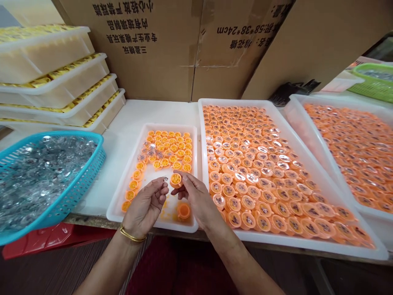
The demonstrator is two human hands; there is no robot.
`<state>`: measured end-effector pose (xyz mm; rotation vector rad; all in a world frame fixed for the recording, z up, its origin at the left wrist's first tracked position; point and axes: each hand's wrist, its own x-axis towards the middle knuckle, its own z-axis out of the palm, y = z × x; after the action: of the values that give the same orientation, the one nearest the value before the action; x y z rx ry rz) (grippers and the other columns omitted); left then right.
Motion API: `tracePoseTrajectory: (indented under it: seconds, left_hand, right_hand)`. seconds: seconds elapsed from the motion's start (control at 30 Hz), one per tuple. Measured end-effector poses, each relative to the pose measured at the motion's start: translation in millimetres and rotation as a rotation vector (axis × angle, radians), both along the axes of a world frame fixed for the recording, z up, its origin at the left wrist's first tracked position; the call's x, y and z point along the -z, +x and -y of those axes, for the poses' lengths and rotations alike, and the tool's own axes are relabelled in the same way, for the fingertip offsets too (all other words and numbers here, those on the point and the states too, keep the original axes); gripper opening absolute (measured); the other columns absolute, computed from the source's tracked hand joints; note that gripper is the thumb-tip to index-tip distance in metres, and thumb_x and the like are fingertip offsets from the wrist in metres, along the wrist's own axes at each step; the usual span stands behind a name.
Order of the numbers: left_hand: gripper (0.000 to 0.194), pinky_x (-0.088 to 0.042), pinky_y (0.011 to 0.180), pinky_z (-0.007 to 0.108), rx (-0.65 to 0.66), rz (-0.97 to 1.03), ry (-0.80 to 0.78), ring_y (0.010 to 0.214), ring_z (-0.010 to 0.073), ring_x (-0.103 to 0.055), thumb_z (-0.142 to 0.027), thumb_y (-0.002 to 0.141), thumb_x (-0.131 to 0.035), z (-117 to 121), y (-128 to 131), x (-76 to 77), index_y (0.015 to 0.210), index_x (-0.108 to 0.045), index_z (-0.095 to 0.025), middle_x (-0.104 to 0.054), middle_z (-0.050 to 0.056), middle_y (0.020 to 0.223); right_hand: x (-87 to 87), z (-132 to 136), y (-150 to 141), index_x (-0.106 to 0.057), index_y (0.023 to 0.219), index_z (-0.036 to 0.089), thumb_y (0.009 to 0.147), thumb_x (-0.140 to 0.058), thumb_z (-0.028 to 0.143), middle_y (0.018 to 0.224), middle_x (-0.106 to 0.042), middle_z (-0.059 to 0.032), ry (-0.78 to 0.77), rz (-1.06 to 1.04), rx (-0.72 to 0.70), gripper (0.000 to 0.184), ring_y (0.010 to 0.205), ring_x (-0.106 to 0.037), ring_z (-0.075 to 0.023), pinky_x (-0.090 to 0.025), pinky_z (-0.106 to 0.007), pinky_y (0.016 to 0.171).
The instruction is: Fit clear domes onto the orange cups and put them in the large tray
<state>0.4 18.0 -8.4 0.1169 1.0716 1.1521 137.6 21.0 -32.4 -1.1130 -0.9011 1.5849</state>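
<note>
Between the thumb and fingers of my right hand [193,194] is a small orange cup [176,180] filled with yellow candy bits, its mouth turned up toward me. My left hand [148,203], with a gold bangle at the wrist, pinches a small clear plastic lid [166,179] just left of the cup, apart from it. Both hands are over a small white tray [115,209] of filled orange cups [173,148]. Several clear lids [152,152] lie on cups at its left middle. One orange cup [183,211] without visible yellow filling stands near the tray's front right corner.
On the left, a blue basket [100,151] holds many clear lids, before stacked white trays [113,96] of yellow pieces. To the right, a large white tray [201,123] carries rows of lidded orange cups, with another tray [294,100] beyond. Cardboard boxes [153,73] stand behind.
</note>
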Motion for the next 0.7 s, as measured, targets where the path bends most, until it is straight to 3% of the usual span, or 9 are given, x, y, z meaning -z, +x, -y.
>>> tracePoseTrajectory:
  seconds: [0.07,0.2,0.47,0.7]
  left_hand:
    - [0.004,-0.049,0.046,0.012,0.007,-0.087,0.109,0.055,0.0072,-0.063,-0.008,0.079,-0.062,0,5,-2.9,0.082,-0.065,-0.009,-0.066,0.003,0.069]
    - [0.022,-0.049,0.045,0.016,0.021,-0.324,0.307,0.053,0.0108,-0.064,-0.019,0.065,-0.076,-1,16,-8.4,0.081,-0.063,-0.012,-0.065,-0.001,0.063]
    - [0.023,-0.04,0.037,0.018,0.127,-0.657,0.361,0.045,0.011,-0.059,-0.031,0.067,-0.074,-4,23,-1.5,0.079,-0.063,-0.014,-0.063,0.0,0.057]
    - [0.019,-0.034,0.039,0.017,0.16,-0.759,0.352,0.039,0.0066,-0.049,-0.031,0.071,-0.071,-8,23,-1.6,0.079,-0.063,-0.016,-0.059,-0.003,0.046]
  right_hand:
    - [-0.7,0,0,-0.065,0.112,0.023,0.086,-0.05,0.04,0.081,-0.062,-0.0034,-0.01,-0.032,0.01,0.034,0.068,-0.059,-0.0135,-0.045,-0.026,0.061]
    - [-0.2,0,0,-0.066,0.11,0.024,0.085,-0.051,0.039,0.081,-0.062,-0.0028,-0.017,-0.027,0.017,0.033,0.067,-0.057,-0.0129,-0.047,-0.028,0.064]
    - [2.7,0,1,-0.065,0.11,0.024,0.087,-0.048,0.042,0.086,-0.063,-0.0031,-0.01,0.003,-0.003,0.034,0.071,-0.056,-0.0134,-0.047,-0.029,0.067]
    - [1.9,-2,1,-0.065,0.105,0.021,0.088,-0.048,0.046,0.079,-0.063,-0.0028,0.05,0.026,-0.043,0.034,0.067,-0.056,-0.013,-0.045,-0.027,0.061]
